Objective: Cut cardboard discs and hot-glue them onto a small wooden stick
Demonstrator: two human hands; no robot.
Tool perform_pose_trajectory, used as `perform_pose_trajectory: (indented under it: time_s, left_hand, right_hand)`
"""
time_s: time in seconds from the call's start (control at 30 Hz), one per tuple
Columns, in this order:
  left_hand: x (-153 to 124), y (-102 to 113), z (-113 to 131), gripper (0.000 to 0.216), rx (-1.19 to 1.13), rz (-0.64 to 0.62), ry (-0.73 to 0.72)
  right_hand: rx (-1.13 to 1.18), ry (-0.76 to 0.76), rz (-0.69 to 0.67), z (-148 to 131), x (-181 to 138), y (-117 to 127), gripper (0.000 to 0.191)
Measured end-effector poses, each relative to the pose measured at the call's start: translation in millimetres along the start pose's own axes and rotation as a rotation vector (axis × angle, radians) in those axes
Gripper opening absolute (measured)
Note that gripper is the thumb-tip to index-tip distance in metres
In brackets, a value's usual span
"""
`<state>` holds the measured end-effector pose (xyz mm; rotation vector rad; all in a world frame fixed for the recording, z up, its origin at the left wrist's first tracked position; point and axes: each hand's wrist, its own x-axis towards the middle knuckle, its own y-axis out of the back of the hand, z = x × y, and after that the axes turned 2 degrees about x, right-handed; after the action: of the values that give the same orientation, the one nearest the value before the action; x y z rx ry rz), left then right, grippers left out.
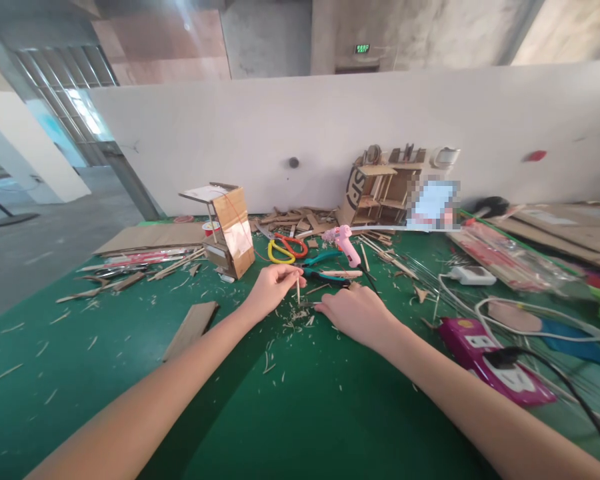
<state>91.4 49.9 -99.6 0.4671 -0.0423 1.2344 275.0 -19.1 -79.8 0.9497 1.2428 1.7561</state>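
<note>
My left hand [276, 288] is closed, pinching a short thin wooden stick [299, 292] that points down toward the table. My right hand [356, 313] is closed around a small knife; only its thin grey blade [307, 305] shows, beside the stick's lower end, and the handle is hidden in the fist. Whether blade and stick touch I cannot tell. Pale wood shavings [296, 319] lie scattered below. Just beyond my hands are teal-handled pliers [325, 276], scissors with yellow and orange handles [282, 252] and a pink glue gun [349, 247].
A small cardboard structure [236, 233] stands at left, with a loose cardboard piece [191, 330] nearer me. Behind are a cardboard shelf [380, 193] and a lit, blurred-out screen [433, 203]. A magenta power strip [495, 367] with cables lies right of my forearm. Wood scraps litter the green table [300, 427].
</note>
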Motion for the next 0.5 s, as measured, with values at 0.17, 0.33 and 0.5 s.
perform_pose_trajectory:
  time_s: [0.17,0.33,0.5]
  left_hand:
    - [0.2,0.4,-0.4,0.024,0.011,0.002,-0.001]
    - [-1.5,0.2,3.6,0.023,0.013,0.005,0.012]
    - [-1.9,0.1,4.4,0.023,0.009,0.008,0.011]
  right_hand:
    - [0.010,-0.099,0.038,-0.4,3.8,-0.3,0.041]
    - [0.002,-0.041,0.003,-0.6,4.1,-1.8,0.040]
    - [0.010,-0.019,0.034,-1.0,1.0,-0.5,0.039]
